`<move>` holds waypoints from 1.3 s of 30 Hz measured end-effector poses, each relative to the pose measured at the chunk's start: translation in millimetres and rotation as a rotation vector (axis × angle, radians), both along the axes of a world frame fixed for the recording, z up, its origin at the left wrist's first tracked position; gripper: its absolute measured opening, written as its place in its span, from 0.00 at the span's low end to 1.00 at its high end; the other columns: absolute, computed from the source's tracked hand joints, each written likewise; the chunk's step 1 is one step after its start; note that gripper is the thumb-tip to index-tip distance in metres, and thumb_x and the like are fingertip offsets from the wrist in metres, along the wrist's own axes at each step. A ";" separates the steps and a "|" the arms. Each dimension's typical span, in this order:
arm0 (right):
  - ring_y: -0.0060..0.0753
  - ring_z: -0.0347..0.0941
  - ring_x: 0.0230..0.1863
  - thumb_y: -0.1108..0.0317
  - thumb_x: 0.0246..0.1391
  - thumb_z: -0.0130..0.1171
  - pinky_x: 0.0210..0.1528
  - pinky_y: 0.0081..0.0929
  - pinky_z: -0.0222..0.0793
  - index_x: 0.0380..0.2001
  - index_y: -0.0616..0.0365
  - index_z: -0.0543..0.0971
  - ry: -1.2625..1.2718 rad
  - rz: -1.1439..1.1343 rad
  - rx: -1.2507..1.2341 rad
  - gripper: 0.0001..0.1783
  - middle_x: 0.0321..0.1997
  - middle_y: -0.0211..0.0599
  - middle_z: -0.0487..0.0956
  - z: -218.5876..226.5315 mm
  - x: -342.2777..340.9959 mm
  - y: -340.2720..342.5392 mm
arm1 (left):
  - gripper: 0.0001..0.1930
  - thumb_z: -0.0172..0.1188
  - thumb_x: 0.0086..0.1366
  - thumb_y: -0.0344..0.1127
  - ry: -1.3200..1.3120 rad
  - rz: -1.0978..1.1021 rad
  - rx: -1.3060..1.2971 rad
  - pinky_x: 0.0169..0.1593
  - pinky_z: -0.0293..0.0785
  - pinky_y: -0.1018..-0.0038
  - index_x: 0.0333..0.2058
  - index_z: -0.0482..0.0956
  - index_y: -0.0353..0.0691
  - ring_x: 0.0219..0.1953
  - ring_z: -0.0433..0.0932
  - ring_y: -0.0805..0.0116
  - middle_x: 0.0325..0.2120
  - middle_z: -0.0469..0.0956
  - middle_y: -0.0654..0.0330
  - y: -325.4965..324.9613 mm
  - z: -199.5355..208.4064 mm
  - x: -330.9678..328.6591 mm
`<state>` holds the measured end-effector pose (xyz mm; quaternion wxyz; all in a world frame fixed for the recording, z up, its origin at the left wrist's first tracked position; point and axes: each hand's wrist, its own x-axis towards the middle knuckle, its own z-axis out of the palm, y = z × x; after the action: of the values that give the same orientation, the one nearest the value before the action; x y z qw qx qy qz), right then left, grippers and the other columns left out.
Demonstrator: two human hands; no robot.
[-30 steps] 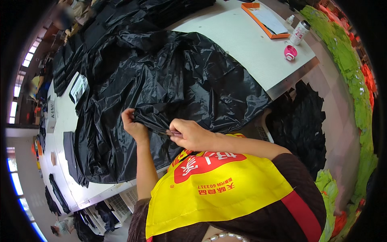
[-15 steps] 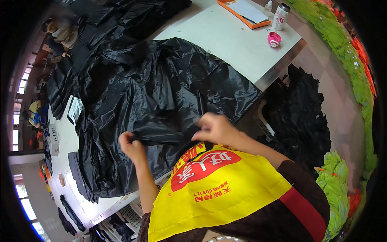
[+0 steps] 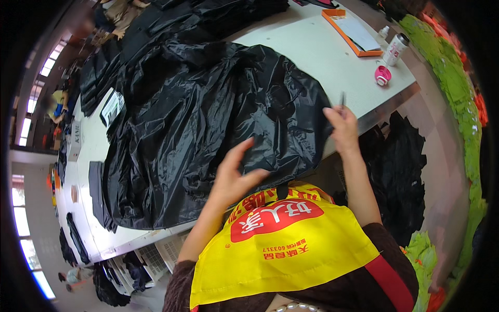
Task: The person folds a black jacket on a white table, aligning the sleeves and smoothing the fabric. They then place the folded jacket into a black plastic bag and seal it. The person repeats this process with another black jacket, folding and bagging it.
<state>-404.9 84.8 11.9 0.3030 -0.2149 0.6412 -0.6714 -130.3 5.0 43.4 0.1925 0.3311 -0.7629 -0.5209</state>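
Head view: I look down on my two hands over a broad, shiny black fabric point(image 3: 171, 135).
Black fabric: it lies creased and bunched on the white table point(image 3: 299, 41) in front of me, its rounded right end reaching my right fingertips.
Left hand: my left hand point(image 3: 236, 177) is open, thumb and fingers spread, near the fabric's close edge; I cannot tell whether it touches.
Right hand: my right hand point(image 3: 343, 125) is closed around a thin dark tool point(image 3: 342, 99), which points up, blurred; whether I also pinch the fabric's edge, I cannot tell.
Far table corner: an orange tray point(image 3: 370, 53) with papers, a white bottle point(image 3: 395, 51) with a dark cap, and a pink cup point(image 3: 382, 76) nearer me.
Right of table: a black heap point(image 3: 400, 177), then a long lime-green pile point(image 3: 449, 83).
Apron: my yellow apron point(image 3: 286, 249) sits just below the fabric.
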 end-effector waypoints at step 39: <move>0.12 0.58 0.12 0.62 0.56 0.52 0.12 0.11 0.50 0.28 0.59 0.72 -0.592 0.862 0.134 0.11 0.22 0.35 0.77 7.4 137.2 -57.9 | 0.39 0.66 0.47 0.34 0.023 0.695 -0.654 0.61 0.47 0.58 0.57 0.56 0.40 0.61 0.53 0.52 0.56 0.56 0.47 15.9 -5.1 62.8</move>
<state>-267.6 26.9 19.3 0.7330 -0.2403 0.4232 -0.4751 -67.4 20.8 38.2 0.4578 0.4828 -0.7287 -0.1619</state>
